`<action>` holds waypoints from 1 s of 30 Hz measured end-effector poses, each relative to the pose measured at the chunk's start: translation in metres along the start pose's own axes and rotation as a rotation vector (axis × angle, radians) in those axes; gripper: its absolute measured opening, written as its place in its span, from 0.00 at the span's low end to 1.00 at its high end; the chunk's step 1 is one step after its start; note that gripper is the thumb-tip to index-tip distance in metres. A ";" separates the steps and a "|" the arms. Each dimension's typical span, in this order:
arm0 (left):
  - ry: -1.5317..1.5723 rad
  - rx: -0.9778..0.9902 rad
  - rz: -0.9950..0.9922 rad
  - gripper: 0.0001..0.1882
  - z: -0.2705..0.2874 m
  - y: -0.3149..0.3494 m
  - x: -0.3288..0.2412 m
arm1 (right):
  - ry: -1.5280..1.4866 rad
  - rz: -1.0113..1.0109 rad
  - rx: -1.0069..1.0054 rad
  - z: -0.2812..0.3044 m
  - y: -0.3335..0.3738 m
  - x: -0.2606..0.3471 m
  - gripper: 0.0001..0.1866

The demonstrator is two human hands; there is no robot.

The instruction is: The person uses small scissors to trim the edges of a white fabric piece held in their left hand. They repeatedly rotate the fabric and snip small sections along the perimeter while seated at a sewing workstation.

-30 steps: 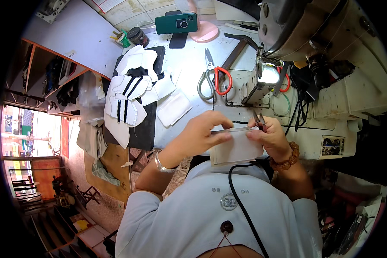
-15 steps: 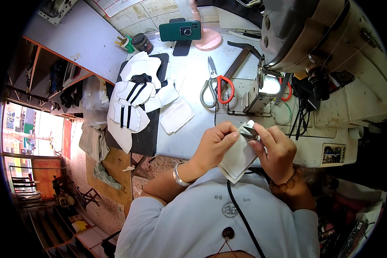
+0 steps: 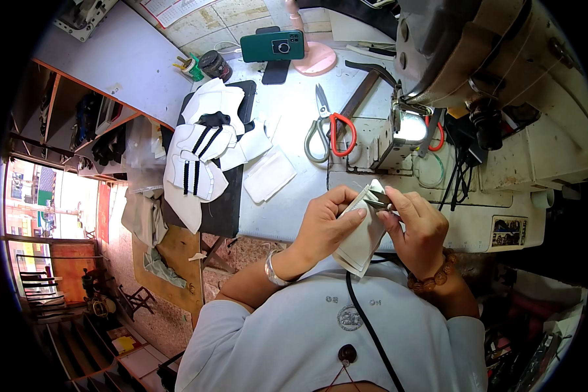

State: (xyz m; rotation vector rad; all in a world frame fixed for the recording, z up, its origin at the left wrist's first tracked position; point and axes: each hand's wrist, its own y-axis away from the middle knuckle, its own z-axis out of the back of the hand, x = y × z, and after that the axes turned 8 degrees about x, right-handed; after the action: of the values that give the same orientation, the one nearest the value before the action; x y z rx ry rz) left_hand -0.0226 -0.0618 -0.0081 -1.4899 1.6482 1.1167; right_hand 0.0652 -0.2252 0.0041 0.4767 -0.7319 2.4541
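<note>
My left hand (image 3: 325, 222) grips the upper left edge of a white fabric piece (image 3: 362, 238) held in front of my chest, near the table's front edge. My right hand (image 3: 417, 225) holds small metal thread snips (image 3: 376, 201) against the top corner of that piece. The fabric hangs down between both hands. A sewing machine (image 3: 451, 59) stands just behind the hands, its lamp lit over the needle area (image 3: 408, 127).
Red-handled scissors (image 3: 336, 127) and grey scissors lie on the white table (image 3: 294, 111). A stack of white pieces with black stripes (image 3: 199, 160) sits at the left on a dark mat. A green phone (image 3: 272, 46) stands at the back. A loose white piece (image 3: 269, 175) lies nearby.
The fabric piece has turned from lying flat across my hands to hanging tilted, and both hands have come up and closed in on its top corner with the snips.
</note>
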 end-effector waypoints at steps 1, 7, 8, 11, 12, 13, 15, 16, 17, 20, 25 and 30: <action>0.001 -0.002 0.000 0.08 0.000 0.000 0.000 | 0.000 -0.001 0.001 -0.001 0.000 0.000 0.19; 0.010 -0.019 0.012 0.07 0.000 0.000 0.002 | -0.007 -0.015 0.008 -0.002 0.001 0.000 0.19; 0.009 -0.023 0.007 0.07 0.000 0.000 0.002 | -0.009 -0.013 0.006 -0.002 0.001 0.000 0.19; 0.008 -0.033 -0.001 0.07 0.000 0.000 0.001 | -0.016 -0.012 -0.001 -0.002 0.000 0.000 0.19; 0.010 -0.034 0.001 0.07 0.000 0.000 0.001 | -0.020 -0.012 -0.003 -0.002 0.000 0.000 0.18; 0.011 -0.037 0.002 0.07 0.000 0.000 0.001 | -0.026 -0.012 -0.005 -0.003 0.000 0.000 0.18; 0.017 -0.034 0.003 0.08 0.000 0.001 0.001 | -0.038 -0.017 -0.006 -0.004 0.000 -0.001 0.18; 0.020 -0.034 0.003 0.08 0.001 0.001 0.001 | -0.044 -0.018 -0.006 -0.005 0.000 -0.001 0.18; 0.024 -0.041 0.000 0.08 0.000 0.001 0.001 | -0.048 -0.016 -0.009 -0.005 0.000 -0.001 0.18; 0.030 -0.058 -0.002 0.09 0.000 0.001 0.002 | -0.054 -0.016 -0.009 -0.006 0.000 0.000 0.18; 0.009 -0.052 0.001 0.09 -0.001 0.002 0.002 | -0.037 -0.019 -0.012 -0.008 0.000 0.001 0.18; -0.022 -0.066 -0.007 0.10 -0.002 0.004 0.001 | 0.027 0.010 -0.029 -0.008 -0.001 0.002 0.19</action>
State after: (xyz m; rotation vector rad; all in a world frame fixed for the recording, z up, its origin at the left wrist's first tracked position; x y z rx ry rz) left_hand -0.0263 -0.0638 -0.0074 -1.5182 1.6036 1.1898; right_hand 0.0626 -0.2190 -0.0009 0.4296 -0.7589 2.4510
